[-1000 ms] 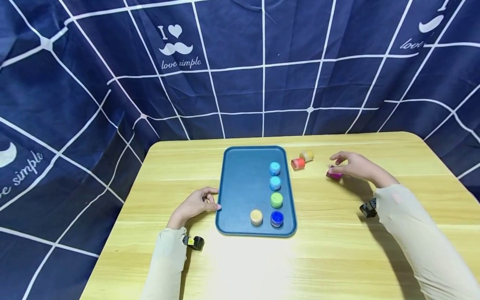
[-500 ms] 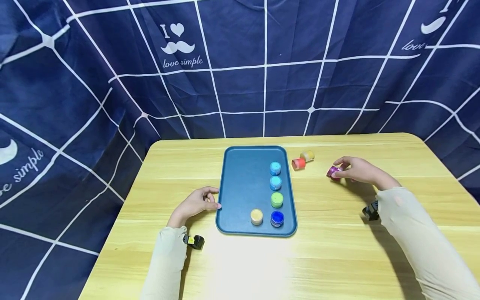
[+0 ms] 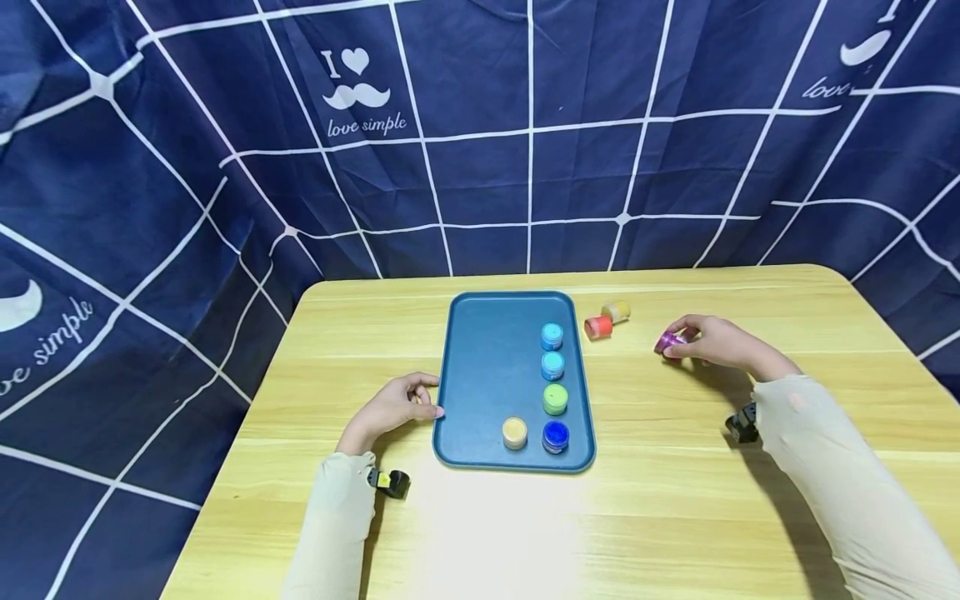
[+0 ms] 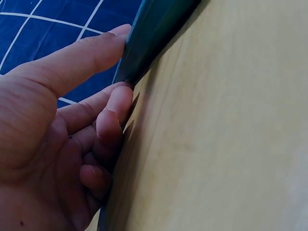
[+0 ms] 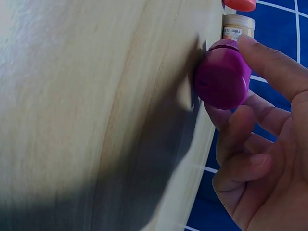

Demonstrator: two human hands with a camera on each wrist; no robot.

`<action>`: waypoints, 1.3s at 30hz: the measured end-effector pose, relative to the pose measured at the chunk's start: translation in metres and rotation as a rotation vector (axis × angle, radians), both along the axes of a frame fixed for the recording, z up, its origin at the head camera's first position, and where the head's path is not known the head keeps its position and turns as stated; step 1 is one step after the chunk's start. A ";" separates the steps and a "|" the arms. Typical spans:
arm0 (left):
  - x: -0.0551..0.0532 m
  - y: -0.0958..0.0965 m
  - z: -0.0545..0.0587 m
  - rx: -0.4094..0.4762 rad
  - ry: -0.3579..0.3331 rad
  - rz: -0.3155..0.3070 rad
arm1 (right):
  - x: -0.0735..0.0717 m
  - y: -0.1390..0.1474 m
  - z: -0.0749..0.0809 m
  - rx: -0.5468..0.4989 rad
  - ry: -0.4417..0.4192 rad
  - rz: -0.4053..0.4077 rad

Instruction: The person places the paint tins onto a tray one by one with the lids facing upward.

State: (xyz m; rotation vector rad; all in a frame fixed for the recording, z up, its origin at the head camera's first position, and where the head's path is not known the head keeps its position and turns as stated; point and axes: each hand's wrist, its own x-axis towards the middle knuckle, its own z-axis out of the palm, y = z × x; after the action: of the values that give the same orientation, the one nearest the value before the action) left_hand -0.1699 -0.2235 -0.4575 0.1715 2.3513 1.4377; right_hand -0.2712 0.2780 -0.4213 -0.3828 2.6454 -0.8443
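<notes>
My right hand (image 3: 716, 340) pinches a small purple paint jar (image 5: 224, 77) between thumb and fingers, over the table right of the tray. In the right wrist view the jar is tipped, its rounded purple end facing the camera. My left hand (image 3: 393, 408) holds the left rim of a dark blue tray (image 3: 480, 350), thumb and forefinger at the edge, the other fingers curled below. On the tray's right side stand two light blue jars (image 3: 552, 336), a green jar (image 3: 555, 399) and a dark blue jar (image 3: 556, 437). A tan jar (image 3: 514, 432) stands left of the dark blue one.
A red jar (image 3: 598, 327) and a yellow jar (image 3: 617, 312) lie together just right of the tray on the wooden table (image 3: 675, 517). A navy cloth (image 3: 465, 167) with white lines hangs behind the table and at both sides.
My right hand has shifted slightly and turned the purple jar, so more of it shows between the fingers. The left hand and the jars on the tray have stayed put.
</notes>
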 end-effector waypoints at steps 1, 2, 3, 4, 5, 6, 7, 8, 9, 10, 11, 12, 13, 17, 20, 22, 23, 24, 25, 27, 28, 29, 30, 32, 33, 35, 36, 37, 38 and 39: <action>0.000 0.000 0.000 0.000 0.001 0.000 | 0.000 0.000 0.000 0.002 0.000 0.001; 0.000 0.000 0.000 0.001 0.001 0.001 | 0.000 0.000 0.000 0.005 0.001 0.001; 0.000 0.000 -0.001 0.000 0.001 0.001 | 0.000 -0.001 0.000 0.008 0.002 0.001; 0.000 0.000 -0.001 -0.002 0.002 0.001 | 0.000 -0.001 0.000 0.010 0.003 0.001; 0.000 0.000 -0.002 -0.003 0.003 0.002 | 0.000 -0.001 0.000 0.013 0.004 0.002; 0.000 0.000 -0.002 -0.002 0.003 0.002 | 0.000 -0.001 0.000 0.015 0.006 0.002; 0.000 0.000 -0.003 -0.001 0.004 0.002 | 0.000 -0.002 0.001 0.017 0.007 0.003; 0.000 -0.001 -0.003 0.000 0.004 0.001 | 0.000 -0.002 0.001 0.018 0.008 0.004; 0.001 -0.001 -0.004 0.000 0.004 0.000 | -0.001 -0.002 0.001 0.017 0.008 0.004; 0.001 -0.001 -0.004 0.001 0.004 0.000 | -0.001 -0.003 0.001 0.016 0.009 0.004; 0.001 -0.001 -0.004 0.003 0.003 0.001 | -0.001 -0.003 0.001 0.015 0.011 0.004; 0.001 -0.001 -0.004 0.003 0.003 0.000 | -0.002 -0.004 0.001 0.015 0.012 0.004; 0.001 -0.001 -0.004 0.003 0.002 0.001 | -0.002 -0.004 0.001 0.013 0.012 0.004; 0.001 -0.001 -0.004 0.010 0.002 0.002 | -0.002 -0.007 0.001 0.001 0.003 0.014; 0.001 -0.001 -0.004 0.022 0.002 0.002 | -0.002 -0.009 0.002 -0.006 -0.009 0.023; 0.001 -0.001 -0.004 0.031 0.002 0.004 | -0.002 -0.010 0.003 -0.002 -0.010 0.026; 0.001 -0.001 -0.004 0.030 0.001 0.004 | -0.002 -0.010 0.003 0.001 -0.007 0.027; 0.001 0.000 -0.004 0.029 0.002 0.005 | -0.002 -0.011 0.004 0.004 -0.006 0.027; 0.001 0.000 -0.004 0.029 0.002 0.005 | -0.002 -0.011 0.005 0.005 -0.006 0.026; 0.001 0.000 -0.003 0.028 0.003 0.006 | -0.002 -0.012 0.007 0.007 0.001 0.028; 0.000 0.000 -0.003 0.029 0.003 0.005 | -0.001 -0.012 0.008 0.004 0.001 0.029; 0.000 0.000 -0.003 0.028 0.004 0.005 | -0.001 -0.013 0.010 0.005 0.004 0.030; 0.000 0.000 -0.003 0.027 0.005 0.005 | -0.001 -0.013 0.011 0.006 0.007 0.031; 0.000 0.000 -0.003 0.027 0.007 0.004 | -0.001 -0.014 0.014 0.002 0.016 0.035; 0.000 0.000 -0.003 0.026 0.007 0.004 | -0.002 -0.015 0.015 0.001 0.020 0.035; 0.000 0.000 -0.002 0.025 0.008 0.005 | -0.003 -0.016 0.017 -0.008 0.029 0.044; -0.001 0.000 -0.002 0.025 0.008 0.005 | -0.004 -0.017 0.019 -0.014 0.031 0.048; -0.001 0.000 -0.002 0.026 0.007 0.005 | -0.005 -0.018 0.020 -0.019 0.033 0.052; -0.001 0.000 -0.002 0.026 0.006 0.005 | -0.005 -0.019 0.022 -0.022 0.036 0.058; -0.001 0.000 -0.002 0.026 0.006 0.006 | -0.006 -0.020 0.023 -0.022 0.039 0.062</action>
State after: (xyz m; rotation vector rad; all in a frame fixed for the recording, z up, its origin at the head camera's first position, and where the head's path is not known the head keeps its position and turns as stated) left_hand -0.1708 -0.2233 -0.4595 0.1761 2.3404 1.4728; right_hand -0.2773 0.2580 -0.3982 -0.4886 2.6467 -0.8562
